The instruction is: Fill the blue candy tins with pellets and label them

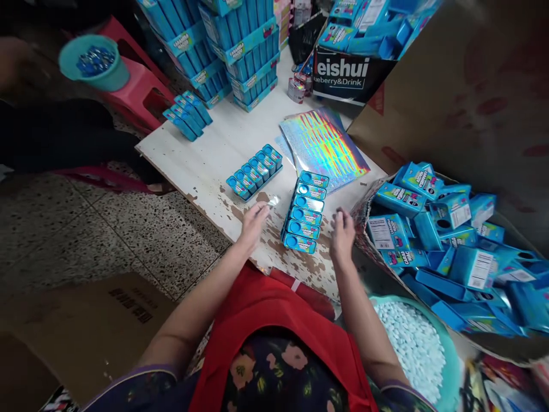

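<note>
Head view: left hand (pixel 253 226) pinching small clear piece (pixel 273 201); right hand (pixel 343 232) half-curled, blurred, cannot tell if fingertips meet. Six-box row (pixel 304 216) of blue candy boxes between hands on bench (pixel 171 149); second six-box row (pixel 255 173) just left. Judged progress: two far stacks (pixel 246 63) look packed; both rows seem midway; loose boxes (pixel 476 266), too many to count, left over in one right carton (pixel 368 214).

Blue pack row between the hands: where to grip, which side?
Probably the nearest pack and farthest pack of the row, coming in from both ends: six packs sit side by side, so lengthwise squeezing should keep them together.
</note>
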`<state>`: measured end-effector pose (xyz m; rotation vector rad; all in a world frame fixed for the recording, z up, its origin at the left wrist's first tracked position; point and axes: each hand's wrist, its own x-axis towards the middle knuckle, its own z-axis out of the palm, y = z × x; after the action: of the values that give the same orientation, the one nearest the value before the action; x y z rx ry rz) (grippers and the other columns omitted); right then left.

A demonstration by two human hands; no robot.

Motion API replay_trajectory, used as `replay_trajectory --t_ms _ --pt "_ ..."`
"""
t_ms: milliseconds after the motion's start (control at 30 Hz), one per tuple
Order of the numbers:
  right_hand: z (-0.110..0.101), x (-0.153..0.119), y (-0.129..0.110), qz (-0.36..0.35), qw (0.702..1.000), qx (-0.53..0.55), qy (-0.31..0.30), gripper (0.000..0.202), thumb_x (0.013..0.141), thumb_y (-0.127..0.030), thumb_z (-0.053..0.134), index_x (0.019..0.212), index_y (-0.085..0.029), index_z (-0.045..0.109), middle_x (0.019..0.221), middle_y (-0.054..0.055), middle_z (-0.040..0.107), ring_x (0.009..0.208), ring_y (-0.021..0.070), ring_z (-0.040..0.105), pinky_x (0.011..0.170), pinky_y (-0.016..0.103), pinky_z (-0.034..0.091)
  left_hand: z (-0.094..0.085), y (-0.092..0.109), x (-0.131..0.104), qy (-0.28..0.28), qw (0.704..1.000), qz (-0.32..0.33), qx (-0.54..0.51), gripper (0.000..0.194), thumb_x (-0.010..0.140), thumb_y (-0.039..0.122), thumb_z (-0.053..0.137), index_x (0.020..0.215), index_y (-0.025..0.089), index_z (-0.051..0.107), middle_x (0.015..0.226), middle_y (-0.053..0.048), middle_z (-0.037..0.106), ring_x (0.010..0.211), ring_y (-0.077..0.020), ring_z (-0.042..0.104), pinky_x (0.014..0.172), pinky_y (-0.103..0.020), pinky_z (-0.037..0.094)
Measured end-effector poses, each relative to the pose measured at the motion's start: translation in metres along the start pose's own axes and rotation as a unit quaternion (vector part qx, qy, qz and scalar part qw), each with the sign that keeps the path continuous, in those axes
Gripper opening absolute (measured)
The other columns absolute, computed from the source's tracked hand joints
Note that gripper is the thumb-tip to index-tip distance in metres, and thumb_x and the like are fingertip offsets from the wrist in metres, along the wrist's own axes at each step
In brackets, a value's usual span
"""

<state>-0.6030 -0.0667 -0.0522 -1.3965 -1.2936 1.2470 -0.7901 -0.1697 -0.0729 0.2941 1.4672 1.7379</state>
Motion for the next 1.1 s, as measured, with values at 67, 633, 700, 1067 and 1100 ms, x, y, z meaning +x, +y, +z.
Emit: replay_trajectory --t_ms 67,633,700,1067,1100 --pt "-0.019 -0.020 -0.025 -0.066 0.997 -0.039 0.013 0.046 0.084 -0.052 0.058 0.115 -0.019 0.061 0.117 0.009 0.066 0.106 0.0213 0.061 0.091 0.038 0.049 -0.011 0.034 -0.014 -0.074 0.995 0.019 0.069 0.031 0.072 0.046 0.072 0.081 0.017 0.066 0.088 -0.003 0.061 0.088 -0.0162 0.056 0.083 -0.027 0.046" --pt "-0.002 -0.071 -0.054 0.003 0.944 -0.140 -0.298 0.034 0.079 -0.050 0.064 0.069 -0.018 0.061 0.053 -0.003 0.053 0.047 0.0101 0.045 0.047 0.023 0.033 0.002 0.081 -0.046 -0.282 0.886 0.037 0.366 0.017 0.074 0.029 0.061 0.084 0.023 0.074 0.076 0.000 0.069 0.073 -0.0166 0.062 0.070 -0.028 0.047" --pt "-0.003 -0.074 -0.053 0.005 0.945 -0.165 -0.284 0.032 0.079 -0.048 0.062 0.071 -0.017 0.062 0.053 -0.003 0.054 0.046 0.0106 0.046 0.048 0.024 0.033 0.000 0.074 -0.044 -0.280 0.893 0.024 0.352 0.023 0.075 0.027 0.059 0.095 0.022 0.069 0.068 0.002 0.065 0.065 -0.0146 0.059 0.064 -0.026 0.045" --pt "-0.003 -0.064 -0.050 -0.089 0.901 -0.372 -0.206 0.024 0.081 -0.037 0.059 0.063 -0.021 0.061 0.055 -0.001 0.061 0.052 0.0141 0.052 0.055 0.026 0.032 0.013 0.029 -0.046 -0.232 0.894 0.086 0.374 0.011 0.087 0.026 0.040 0.093 0.022 0.047 0.066 0.003 0.053 0.065 -0.0162 0.053 0.067 -0.029 0.040" --pt "-0.004 -0.063 -0.050 -0.091 0.899 -0.380 -0.197 0.025 0.080 -0.038 0.061 0.062 -0.021 0.060 0.055 -0.001 0.060 0.052 0.0140 0.051 0.055 0.026 0.032 0.013 0.022 -0.047 -0.213 0.898 0.091 0.375 0.013 0.089 0.027 0.039 0.097 0.022 0.048 0.068 0.003 0.053 0.066 -0.0165 0.054 0.067 -0.029 0.040"
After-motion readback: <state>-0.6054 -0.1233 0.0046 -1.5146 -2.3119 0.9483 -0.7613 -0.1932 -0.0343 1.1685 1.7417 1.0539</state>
